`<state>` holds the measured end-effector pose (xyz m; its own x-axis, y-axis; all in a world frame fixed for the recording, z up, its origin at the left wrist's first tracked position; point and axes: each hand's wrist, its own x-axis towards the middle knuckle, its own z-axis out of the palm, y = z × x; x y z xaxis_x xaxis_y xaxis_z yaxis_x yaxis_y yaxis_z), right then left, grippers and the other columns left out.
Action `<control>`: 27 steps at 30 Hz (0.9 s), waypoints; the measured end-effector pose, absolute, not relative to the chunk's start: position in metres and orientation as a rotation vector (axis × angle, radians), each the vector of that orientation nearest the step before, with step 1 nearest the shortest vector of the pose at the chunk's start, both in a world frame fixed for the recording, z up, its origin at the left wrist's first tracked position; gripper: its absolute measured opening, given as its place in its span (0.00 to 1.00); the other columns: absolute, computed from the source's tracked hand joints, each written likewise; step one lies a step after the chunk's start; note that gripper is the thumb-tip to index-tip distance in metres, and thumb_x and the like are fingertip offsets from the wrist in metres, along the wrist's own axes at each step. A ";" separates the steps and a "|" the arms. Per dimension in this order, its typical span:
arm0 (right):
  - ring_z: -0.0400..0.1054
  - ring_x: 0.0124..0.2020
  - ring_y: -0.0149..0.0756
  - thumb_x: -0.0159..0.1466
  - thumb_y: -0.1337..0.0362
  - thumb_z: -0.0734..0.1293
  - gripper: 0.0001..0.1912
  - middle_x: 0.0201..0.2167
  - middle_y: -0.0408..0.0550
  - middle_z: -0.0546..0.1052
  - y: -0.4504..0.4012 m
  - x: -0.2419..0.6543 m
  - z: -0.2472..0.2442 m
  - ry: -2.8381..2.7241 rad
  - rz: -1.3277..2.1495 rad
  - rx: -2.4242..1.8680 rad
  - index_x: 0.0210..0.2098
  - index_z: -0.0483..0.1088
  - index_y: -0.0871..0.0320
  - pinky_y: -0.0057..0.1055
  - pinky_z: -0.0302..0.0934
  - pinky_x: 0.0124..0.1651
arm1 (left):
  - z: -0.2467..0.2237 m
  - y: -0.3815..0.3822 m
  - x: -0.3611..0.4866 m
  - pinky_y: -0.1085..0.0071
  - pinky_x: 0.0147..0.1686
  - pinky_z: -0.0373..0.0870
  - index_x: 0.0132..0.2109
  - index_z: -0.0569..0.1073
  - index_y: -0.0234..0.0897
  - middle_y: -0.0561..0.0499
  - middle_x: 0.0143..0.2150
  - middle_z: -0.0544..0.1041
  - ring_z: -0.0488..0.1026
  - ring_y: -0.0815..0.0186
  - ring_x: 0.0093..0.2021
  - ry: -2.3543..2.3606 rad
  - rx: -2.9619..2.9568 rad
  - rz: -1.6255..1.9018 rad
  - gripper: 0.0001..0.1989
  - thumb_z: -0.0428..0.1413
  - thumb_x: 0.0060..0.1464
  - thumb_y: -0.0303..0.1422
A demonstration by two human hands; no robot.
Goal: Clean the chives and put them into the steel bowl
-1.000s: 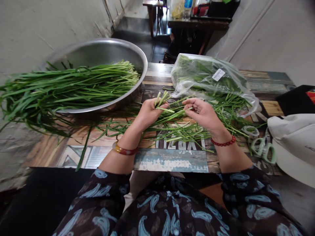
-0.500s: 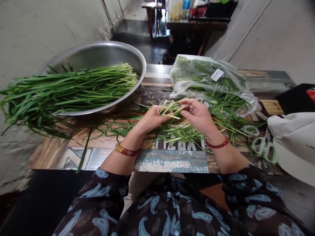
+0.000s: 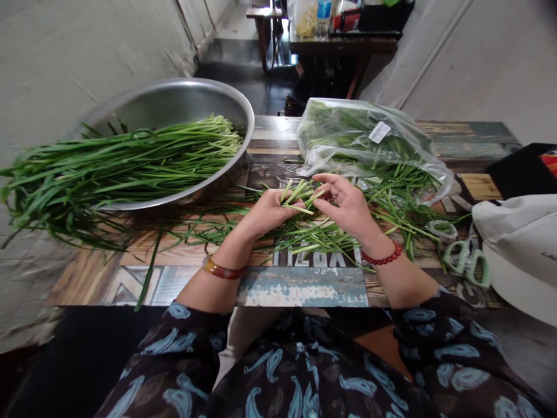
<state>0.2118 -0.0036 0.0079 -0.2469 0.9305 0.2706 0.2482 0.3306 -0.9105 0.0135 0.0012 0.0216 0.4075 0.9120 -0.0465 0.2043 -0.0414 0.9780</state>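
Note:
My left hand [image 3: 270, 213] is closed around a small bunch of green stalks [image 3: 297, 194], whose pale cut ends point up and to the right. My right hand [image 3: 343, 203] is beside the bunch, its thumb and fingers curled round the end of a stalk. Loose green stalks [image 3: 313, 241] lie scattered on the patterned table [image 3: 304, 285] under and around both hands. To the left, a big metal bowl [image 3: 174, 96] holds a thick heap of long green stalks [image 3: 143, 157], their leaves hanging over its side.
A clear plastic bag [image 3: 365, 130] of greens lies behind my right hand. Green-handled scissors [image 3: 467, 264] and a white cap [image 3: 517, 249] are at the right. Farther back, a second table [image 3: 343, 44] carries a bottle [image 3: 323, 17] and other items.
My right hand has shifted slightly left, with its fingers curled nearer the stalk ends. My left hand keeps its hold on the bunch. The whole view has shifted slightly.

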 end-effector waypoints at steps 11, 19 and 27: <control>0.64 0.25 0.29 0.60 0.63 0.69 0.07 0.27 0.43 0.75 0.000 0.218 0.010 -1.706 0.923 -1.134 0.37 0.76 0.57 0.30 0.60 0.31 | 0.030 -0.001 0.014 0.76 0.27 0.55 0.28 0.74 0.31 0.56 0.23 0.67 0.58 0.75 0.24 1.063 1.479 0.776 0.17 0.62 0.47 0.43; 0.65 0.27 0.30 0.61 0.63 0.69 0.08 0.27 0.42 0.73 0.003 0.223 0.003 -1.649 1.076 -1.068 0.39 0.76 0.56 0.30 0.60 0.32 | 0.030 -0.002 0.014 0.74 0.30 0.61 0.36 0.79 0.31 0.52 0.25 0.73 0.66 0.70 0.29 1.039 1.396 0.846 0.20 0.63 0.48 0.46; 0.66 0.27 0.30 0.60 0.63 0.70 0.07 0.28 0.43 0.73 0.002 0.221 0.000 -1.624 1.127 -1.046 0.39 0.76 0.56 0.30 0.62 0.32 | 0.026 0.001 0.014 0.74 0.35 0.63 0.37 0.78 0.31 0.52 0.31 0.76 0.67 0.72 0.31 0.987 1.399 0.846 0.16 0.64 0.47 0.40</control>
<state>0.2209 0.0025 0.0002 -0.2635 0.9458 0.1900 0.1534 0.2355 -0.9597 0.0136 0.0007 0.0259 0.3827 0.9222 -0.0548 0.0868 0.0232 0.9960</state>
